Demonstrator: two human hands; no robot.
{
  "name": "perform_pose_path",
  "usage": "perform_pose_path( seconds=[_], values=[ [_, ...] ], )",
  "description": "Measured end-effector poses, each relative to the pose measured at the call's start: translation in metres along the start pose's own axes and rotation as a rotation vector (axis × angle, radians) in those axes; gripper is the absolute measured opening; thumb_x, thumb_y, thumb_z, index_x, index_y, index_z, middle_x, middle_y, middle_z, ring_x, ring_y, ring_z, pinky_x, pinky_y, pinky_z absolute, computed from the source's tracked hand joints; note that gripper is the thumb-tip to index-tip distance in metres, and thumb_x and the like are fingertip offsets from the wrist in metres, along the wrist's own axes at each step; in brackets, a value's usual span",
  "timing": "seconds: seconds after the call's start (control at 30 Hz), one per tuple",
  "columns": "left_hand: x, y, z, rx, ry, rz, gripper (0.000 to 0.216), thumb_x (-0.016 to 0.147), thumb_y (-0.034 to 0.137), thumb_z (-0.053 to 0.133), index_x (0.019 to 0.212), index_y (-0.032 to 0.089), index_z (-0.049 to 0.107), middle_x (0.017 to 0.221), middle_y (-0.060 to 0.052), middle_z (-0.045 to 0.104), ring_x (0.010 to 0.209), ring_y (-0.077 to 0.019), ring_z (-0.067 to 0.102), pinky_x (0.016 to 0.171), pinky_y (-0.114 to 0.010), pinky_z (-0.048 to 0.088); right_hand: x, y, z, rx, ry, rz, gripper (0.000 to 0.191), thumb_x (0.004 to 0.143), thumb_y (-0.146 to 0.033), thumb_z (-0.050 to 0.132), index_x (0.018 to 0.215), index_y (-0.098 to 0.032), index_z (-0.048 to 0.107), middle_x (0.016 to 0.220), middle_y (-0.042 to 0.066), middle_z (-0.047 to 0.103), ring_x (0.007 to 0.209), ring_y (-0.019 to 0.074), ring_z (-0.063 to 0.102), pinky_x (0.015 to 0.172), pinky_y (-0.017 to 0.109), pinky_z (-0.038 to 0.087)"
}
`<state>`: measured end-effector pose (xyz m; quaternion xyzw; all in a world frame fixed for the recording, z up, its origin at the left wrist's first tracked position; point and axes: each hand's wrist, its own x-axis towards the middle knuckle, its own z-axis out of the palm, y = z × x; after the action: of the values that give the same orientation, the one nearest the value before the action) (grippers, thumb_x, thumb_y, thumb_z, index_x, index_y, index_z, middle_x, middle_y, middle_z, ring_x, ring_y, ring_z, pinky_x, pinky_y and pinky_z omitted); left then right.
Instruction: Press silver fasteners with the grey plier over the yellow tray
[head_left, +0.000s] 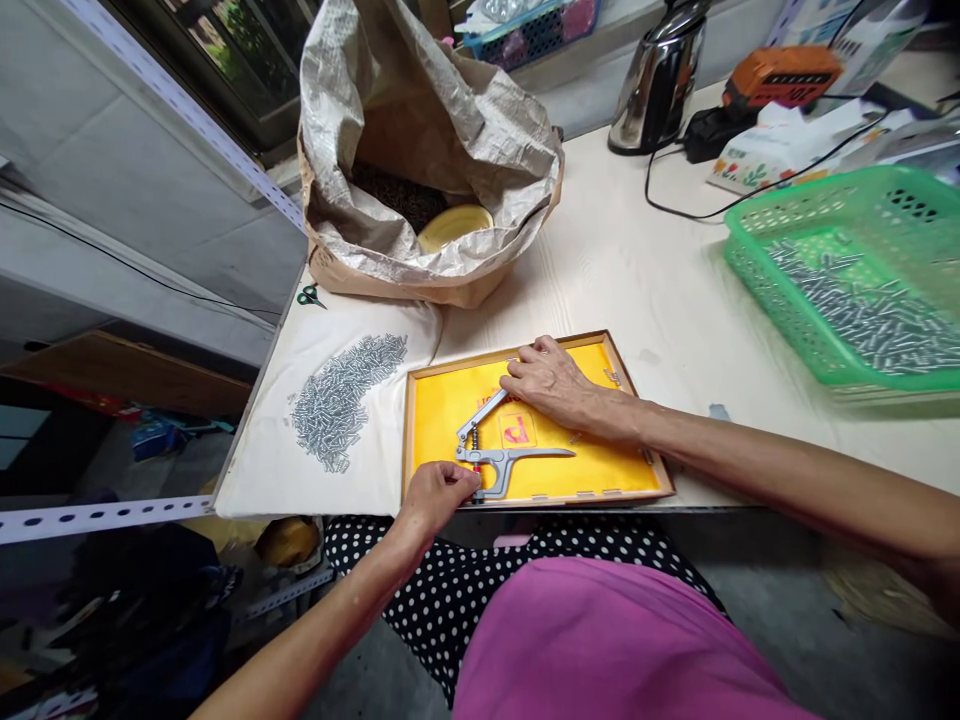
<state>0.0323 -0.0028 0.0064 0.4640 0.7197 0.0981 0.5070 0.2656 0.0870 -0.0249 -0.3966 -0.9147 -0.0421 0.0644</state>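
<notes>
From where I stood, the cream cloth-covered table (592,260) bore a tall brown sack with a crinkled grey lining (420,285). At right sat a perforated green plastic basket (769,320) of metal bits. Near the table's front edge lay a shallow, yellow-bottomed, brown-rimmed rectangular tray (442,405), with a loose silvery heap of tiny metal pieces (345,400) beside it. Over the tray, the right hand (547,382) grasped the upper lever of grey metal spring pliers (495,457); the left hand's (436,493) fingertips met at their jaw, pinching what, I couldn't tell.

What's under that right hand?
The upper handle of a grey tool goes under the right hand, above a yellow-bottomed tray. The covered handle end can't be seen.
</notes>
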Motion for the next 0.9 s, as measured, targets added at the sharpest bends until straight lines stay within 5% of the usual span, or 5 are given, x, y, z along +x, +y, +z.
perform_pose_path(
  seconds=[0.43,0.67,0.9],
  values=[
    [0.002,-0.006,-0.003,-0.071,-0.005,0.088,0.036,0.062,0.049,0.073,0.067,0.014,0.067,0.059,0.001,0.059,0.056,-0.0108,0.048,0.054,-0.023,0.032,-0.004,-0.002,-0.004,0.079,-0.071,0.068,0.026,0.101,-0.019,0.04,0.101,-0.022,0.066,0.092,0.008,0.066,0.095,0.0274,0.048,0.079,0.041,0.026],
    [-0.003,-0.014,-0.008,-0.112,0.091,0.213,0.033,0.075,0.049,0.069,0.076,0.016,0.064,0.068,-0.003,0.065,0.062,-0.0154,0.06,0.058,-0.026,0.047,-0.034,-0.037,-0.005,0.291,-0.029,0.014,0.027,0.102,-0.038,0.049,0.096,-0.019,0.066,0.099,0.008,0.066,0.094,0.0246,0.048,0.078,0.038,0.027],
    [-0.032,-0.018,0.018,0.345,0.21,0.884,0.013,0.094,0.019,0.052,0.099,0.019,0.064,0.101,-0.009,0.074,0.098,-0.0203,0.07,0.09,-0.034,0.056,-0.028,-0.029,-0.006,0.25,0.023,0.079,0.027,0.101,-0.015,0.039,0.118,-0.021,0.06,0.106,0.009,0.064,0.093,0.0239,0.05,0.078,0.037,0.031]
  ],
)
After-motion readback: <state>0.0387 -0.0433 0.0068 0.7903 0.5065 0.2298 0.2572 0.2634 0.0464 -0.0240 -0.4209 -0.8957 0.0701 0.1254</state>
